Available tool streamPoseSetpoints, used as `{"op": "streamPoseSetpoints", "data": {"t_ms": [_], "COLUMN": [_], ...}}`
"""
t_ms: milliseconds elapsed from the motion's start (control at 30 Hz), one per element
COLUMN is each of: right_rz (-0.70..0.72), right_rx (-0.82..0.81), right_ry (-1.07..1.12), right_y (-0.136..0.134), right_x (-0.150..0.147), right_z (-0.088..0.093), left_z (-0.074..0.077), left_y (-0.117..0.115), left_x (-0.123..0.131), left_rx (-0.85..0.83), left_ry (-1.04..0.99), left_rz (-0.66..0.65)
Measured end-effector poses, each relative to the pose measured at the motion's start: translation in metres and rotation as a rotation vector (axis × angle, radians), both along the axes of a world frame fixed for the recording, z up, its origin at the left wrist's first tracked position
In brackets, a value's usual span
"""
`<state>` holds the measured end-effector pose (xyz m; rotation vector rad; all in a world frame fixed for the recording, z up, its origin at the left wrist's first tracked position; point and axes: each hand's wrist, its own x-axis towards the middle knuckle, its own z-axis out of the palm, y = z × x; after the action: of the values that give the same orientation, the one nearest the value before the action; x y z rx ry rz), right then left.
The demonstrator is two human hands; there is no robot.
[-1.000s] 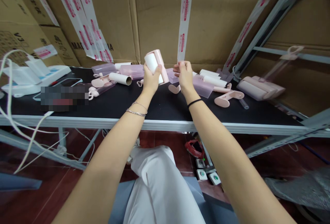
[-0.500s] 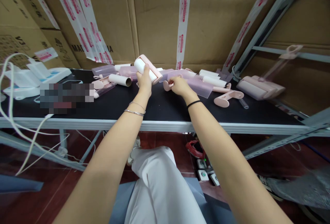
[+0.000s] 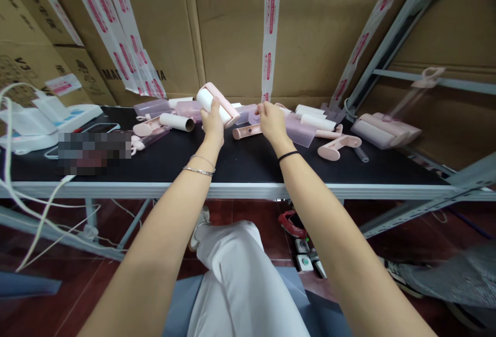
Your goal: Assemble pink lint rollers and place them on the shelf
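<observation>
My left hand (image 3: 213, 122) is closed round a lint roller head (image 3: 215, 104), a white paper roll in a pink frame, held tilted above the black table top (image 3: 240, 164). My right hand (image 3: 270, 120) is closed on a pink roller handle (image 3: 247, 131) that lies on the table just right of the left hand. A translucent pink cover (image 3: 300, 131) lies right of my right hand.
More pink handles (image 3: 338, 147), white rolls (image 3: 314, 120) and translucent covers (image 3: 153, 106) are scattered along the back of the table. Finished rollers (image 3: 383, 133) lie at the right. Cardboard boxes (image 3: 232, 21) stand behind. White cables (image 3: 23, 171) hang at the left. A metal shelf frame (image 3: 391, 21) rises at the right.
My right hand dropped from beside the roller head to the table and closed on a pink handle. My left hand lowered and tilted the roller head a little.
</observation>
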<state>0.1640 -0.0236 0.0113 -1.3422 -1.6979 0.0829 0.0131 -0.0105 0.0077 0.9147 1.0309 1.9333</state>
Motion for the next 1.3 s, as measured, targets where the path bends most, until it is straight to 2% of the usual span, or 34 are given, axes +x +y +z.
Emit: {"op": "streamPoseSetpoints", "data": {"t_ms": [67,300,500,600,733,900,1000,1100,1167,1300], "right_rz": [-0.075,-0.142,0.001,0.017,0.037,0.060,0.081,0.104,0.158,0.326], "right_rx": [0.043,0.091,0.026,0.009,-0.012,0.045,0.007,-0.017,0.020,0.063], "right_ry": [0.066,0.075,0.030,0.013,-0.001,-0.035,-0.028,-0.018,-0.001,0.036], "right_y": [0.004,0.007,0.002,0.000,0.000,0.001,0.001,-0.003,-0.006,-0.010], "right_x": [0.003,0.006,-0.003,-0.006,-0.006,-0.006,-0.006,-0.007,-0.009,-0.012], "right_z": [-0.002,-0.007,-0.005,-0.005,-0.007,-0.009,-0.009,-0.005,-0.002,-0.001], "left_z": [0.001,0.003,0.003,0.002,0.001,0.000,0.002,0.006,0.007,0.005], "left_y": [-0.001,-0.004,-0.005,-0.005,-0.002,0.002,0.000,-0.004,-0.008,-0.015], "left_x": [0.000,0.000,0.003,0.003,-0.001,-0.009,-0.013,-0.013,-0.010,0.002], "left_rx": [-0.016,-0.103,-0.097,-0.089,-0.118,-0.160,-0.195,-0.136,-0.050,0.106], "left_ry": [0.003,-0.007,0.027,0.044,0.058,0.093,0.090,0.039,0.048,0.231], "left_rz": [0.012,0.063,0.052,0.055,0.149,0.258,0.347,0.394,0.357,0.140]}}
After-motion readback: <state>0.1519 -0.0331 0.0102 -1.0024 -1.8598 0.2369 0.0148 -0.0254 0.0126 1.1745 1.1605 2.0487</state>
